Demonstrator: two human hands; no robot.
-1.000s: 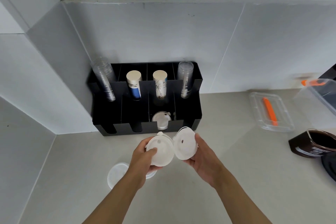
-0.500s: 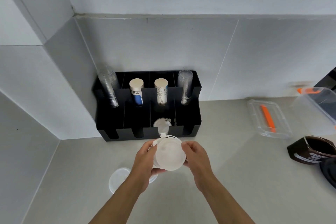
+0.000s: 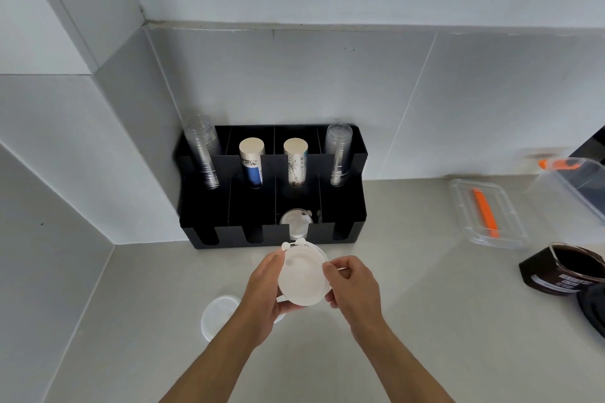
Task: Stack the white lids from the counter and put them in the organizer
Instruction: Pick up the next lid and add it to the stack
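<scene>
A stack of white lids point(image 3: 302, 275) is held between both hands above the counter, just in front of the black organizer point(image 3: 271, 235). My left hand point(image 3: 263, 298) grips the stack's left side and underside. My right hand point(image 3: 352, 288) pinches its right rim. Two small tabs stick up at the stack's top edge. More white lids point(image 3: 294, 222) stand inside the organizer's third front slot. A translucent lid point(image 3: 217, 316) lies flat on the counter, partly hidden by my left forearm.
The organizer's back row holds stacks of clear cups point(image 3: 201, 154) and two paper-cup stacks point(image 3: 251, 160). At the right are a clear container lid point(image 3: 487, 213) with an orange piece, a clear tub point(image 3: 579, 186), and a dark jar point(image 3: 569, 268).
The two lids held apart a second ago have been brought together into one stack. My right hand has shifted to pinch the stack's right rim. The view has tilted slightly.
</scene>
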